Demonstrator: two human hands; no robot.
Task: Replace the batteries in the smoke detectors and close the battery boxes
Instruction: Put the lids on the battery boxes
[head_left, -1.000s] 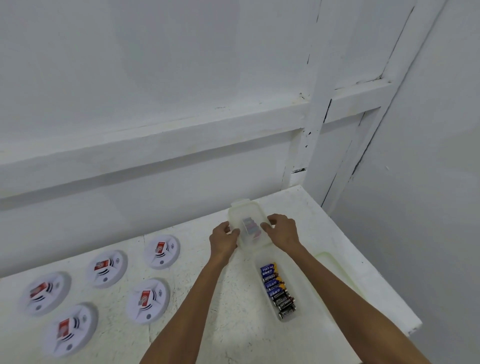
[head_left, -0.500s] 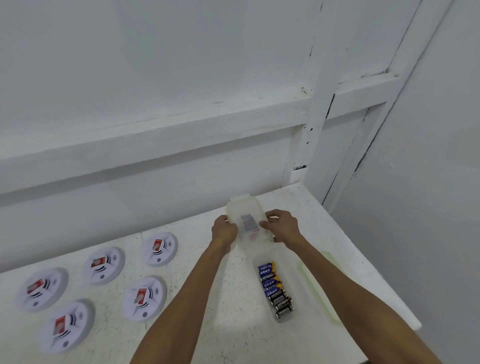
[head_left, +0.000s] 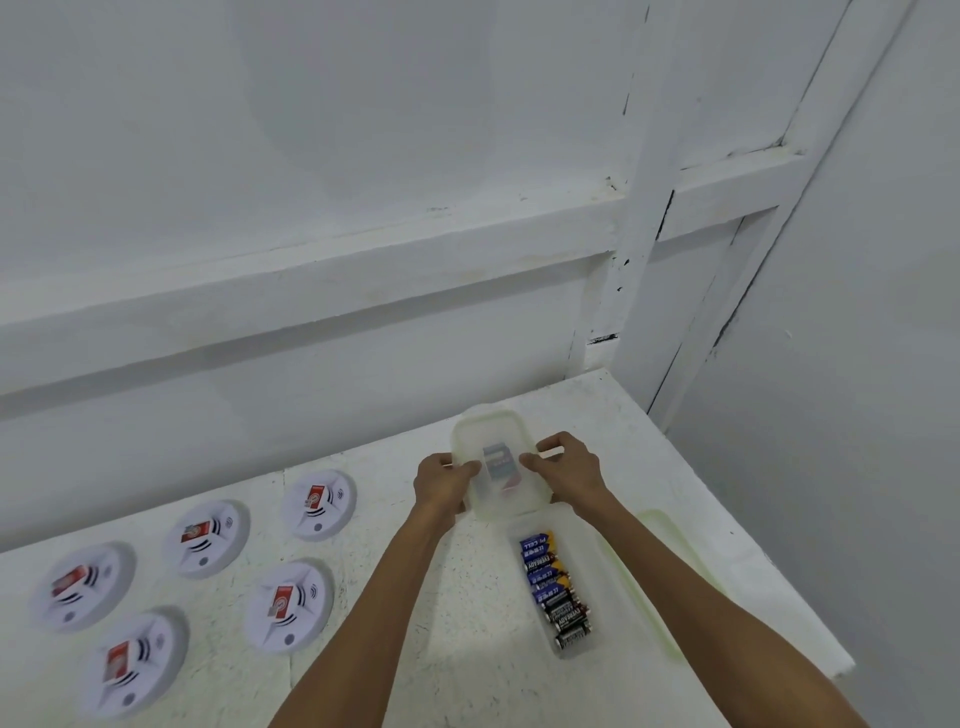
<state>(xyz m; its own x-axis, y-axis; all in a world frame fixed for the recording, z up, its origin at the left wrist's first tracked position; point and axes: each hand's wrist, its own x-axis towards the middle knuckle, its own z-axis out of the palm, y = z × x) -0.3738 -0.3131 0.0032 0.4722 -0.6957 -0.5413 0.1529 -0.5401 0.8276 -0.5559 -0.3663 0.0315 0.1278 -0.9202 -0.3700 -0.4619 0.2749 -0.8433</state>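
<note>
Five smoke detectors (head_left: 288, 605) left on table (head_left: 467, 675) — battery box (head_left: 579, 556) right, lidded box (head_left: 493, 431) behind it.

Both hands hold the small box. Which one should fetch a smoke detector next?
Left, probably: the left hand holds the box on the side nearest the smoke detectors, while the right hand would have to cross it.

Open tabletop (head_left: 467, 654) runs between the forearms (head_left: 374, 597) and left of the left hand (head_left: 441, 486) up to the smoke detectors (head_left: 289, 605), while a clear box (head_left: 496, 436) fills the gap between both hands, the battery tray (head_left: 582, 551) lies just on the near side of the right hand (head_left: 571, 475), a lid (head_left: 657, 522) to its right, the wall (head_left: 363, 389) close beyond.
</note>
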